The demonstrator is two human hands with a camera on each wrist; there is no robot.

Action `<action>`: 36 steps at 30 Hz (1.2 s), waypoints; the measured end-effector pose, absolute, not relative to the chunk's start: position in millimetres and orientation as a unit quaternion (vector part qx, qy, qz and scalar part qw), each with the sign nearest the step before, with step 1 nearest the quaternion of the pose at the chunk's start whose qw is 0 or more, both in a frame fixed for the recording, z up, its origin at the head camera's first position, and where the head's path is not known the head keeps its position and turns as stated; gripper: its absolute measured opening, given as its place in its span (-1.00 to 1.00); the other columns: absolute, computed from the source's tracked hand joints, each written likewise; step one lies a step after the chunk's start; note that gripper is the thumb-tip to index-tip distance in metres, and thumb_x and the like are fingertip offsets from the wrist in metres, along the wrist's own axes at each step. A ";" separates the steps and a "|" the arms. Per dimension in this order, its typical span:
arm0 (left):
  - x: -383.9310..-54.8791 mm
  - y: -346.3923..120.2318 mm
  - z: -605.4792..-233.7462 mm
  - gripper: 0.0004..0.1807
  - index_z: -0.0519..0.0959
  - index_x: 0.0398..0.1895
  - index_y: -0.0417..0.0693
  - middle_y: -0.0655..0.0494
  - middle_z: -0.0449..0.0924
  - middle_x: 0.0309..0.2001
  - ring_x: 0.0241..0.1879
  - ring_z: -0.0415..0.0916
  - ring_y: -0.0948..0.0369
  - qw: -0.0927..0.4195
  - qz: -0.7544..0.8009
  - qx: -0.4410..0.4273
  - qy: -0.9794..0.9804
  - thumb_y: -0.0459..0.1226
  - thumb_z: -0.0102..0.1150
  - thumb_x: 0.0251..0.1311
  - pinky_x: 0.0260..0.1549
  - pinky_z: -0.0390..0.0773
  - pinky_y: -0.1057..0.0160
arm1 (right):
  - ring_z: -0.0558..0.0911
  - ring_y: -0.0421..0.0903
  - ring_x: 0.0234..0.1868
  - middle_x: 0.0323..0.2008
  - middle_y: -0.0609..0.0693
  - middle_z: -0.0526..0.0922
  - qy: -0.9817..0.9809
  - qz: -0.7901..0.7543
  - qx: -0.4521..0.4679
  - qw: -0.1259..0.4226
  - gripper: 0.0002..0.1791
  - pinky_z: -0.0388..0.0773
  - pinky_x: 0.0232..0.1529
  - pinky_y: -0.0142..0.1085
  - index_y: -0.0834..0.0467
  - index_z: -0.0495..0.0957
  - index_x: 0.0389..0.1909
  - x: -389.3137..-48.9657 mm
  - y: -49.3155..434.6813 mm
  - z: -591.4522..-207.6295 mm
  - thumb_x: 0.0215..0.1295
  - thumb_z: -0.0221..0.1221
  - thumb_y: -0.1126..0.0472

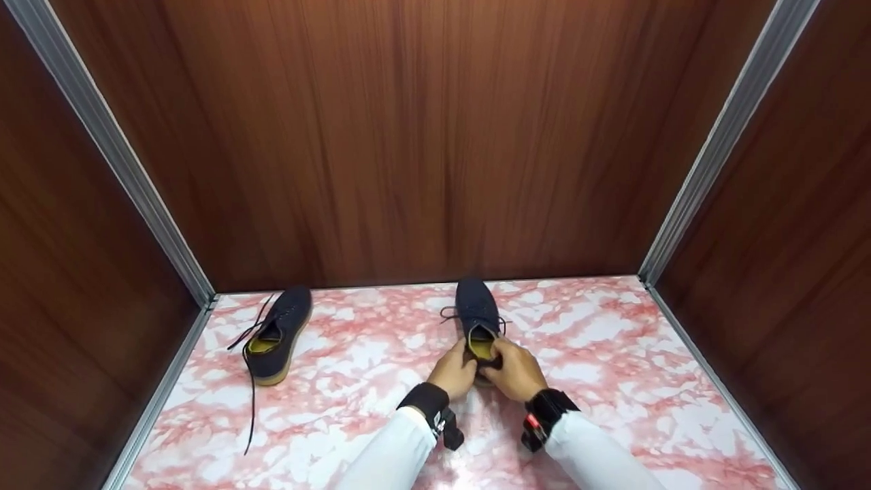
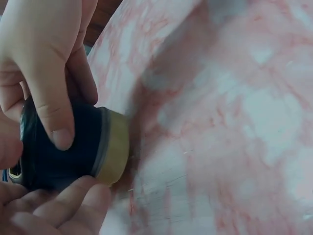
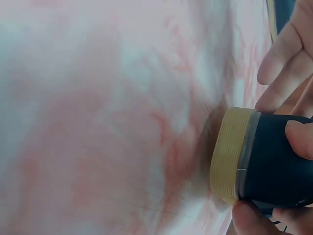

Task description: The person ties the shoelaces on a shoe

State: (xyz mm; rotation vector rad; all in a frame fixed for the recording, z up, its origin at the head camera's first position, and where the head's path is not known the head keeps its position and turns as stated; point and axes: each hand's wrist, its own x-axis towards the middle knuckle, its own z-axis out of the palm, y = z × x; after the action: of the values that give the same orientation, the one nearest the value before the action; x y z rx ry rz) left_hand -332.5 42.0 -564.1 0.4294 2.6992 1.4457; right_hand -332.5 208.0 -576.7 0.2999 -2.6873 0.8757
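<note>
A dark navy lace-up shoe [image 1: 476, 299] points its toe at the back wall, its laces tied in a bow and its inside yellow. Both hands grip its heel end. The left hand [image 1: 454, 371] holds the left side of the heel and the right hand [image 1: 516, 371] the right side, thumbs toward the back. In the left wrist view a thumb [image 2: 55, 112] presses the navy heel [image 2: 80, 152] above a tan sole [image 2: 117, 147]. The right wrist view shows the ribbed sole edge [image 3: 226, 156] close over the floor, with fingers [image 3: 283, 61] around the heel.
A matching shoe [image 1: 292, 327] lies at the left, toe toward the back wall, with a long loose lace [image 1: 253, 408] trailing on the floor. Brown wood-grain panels [image 1: 435, 136] enclose the pink-and-white marbled floor [image 1: 381, 327], with metal strips [image 1: 721, 136] along the corners.
</note>
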 end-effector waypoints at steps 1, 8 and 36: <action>-334.1 43.3 -564.1 -0.35 0.21 0.54 -0.41 -0.39 0.44 0.42 0.43 0.43 -0.20 0.025 0.469 0.142 0.871 -0.39 0.00 0.41 0.46 0.38 -0.12 | 0.61 0.00 -0.35 -0.29 0.06 0.70 -0.934 0.309 0.097 0.151 -0.61 0.53 -0.29 -0.11 0.08 0.46 -0.42 -336.2 207.1 -577.0 -0.03 0.56 0.24; -342.7 51.0 -565.5 -0.19 0.04 0.57 -0.52 -0.49 0.25 0.50 0.50 0.32 -0.22 0.036 0.492 0.158 0.855 -0.50 -0.08 0.19 0.52 0.29 -0.12 | 0.65 0.07 -0.29 -0.32 0.10 0.71 -0.930 0.339 0.038 0.135 -0.65 0.56 -0.20 -0.02 0.09 0.46 -0.39 -356.2 200.8 -578.8 0.08 0.52 0.26; -329.9 14.4 -556.0 -0.24 0.12 0.65 -0.17 -0.32 0.32 0.53 0.44 0.45 -0.16 0.113 0.469 0.192 0.855 -0.43 -0.10 0.34 0.47 0.40 -0.06 | 0.54 0.40 0.36 0.46 0.49 0.35 -0.944 0.308 0.077 0.088 -0.53 0.46 0.39 0.18 0.20 0.56 0.25 -353.0 200.2 -579.2 0.33 0.35 0.29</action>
State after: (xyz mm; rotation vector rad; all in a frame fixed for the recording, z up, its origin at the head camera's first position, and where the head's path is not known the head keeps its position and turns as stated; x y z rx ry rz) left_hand -329.9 14.4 -556.0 0.5628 2.5081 1.3763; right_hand -353.0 200.2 -579.2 0.2291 -2.8107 0.9176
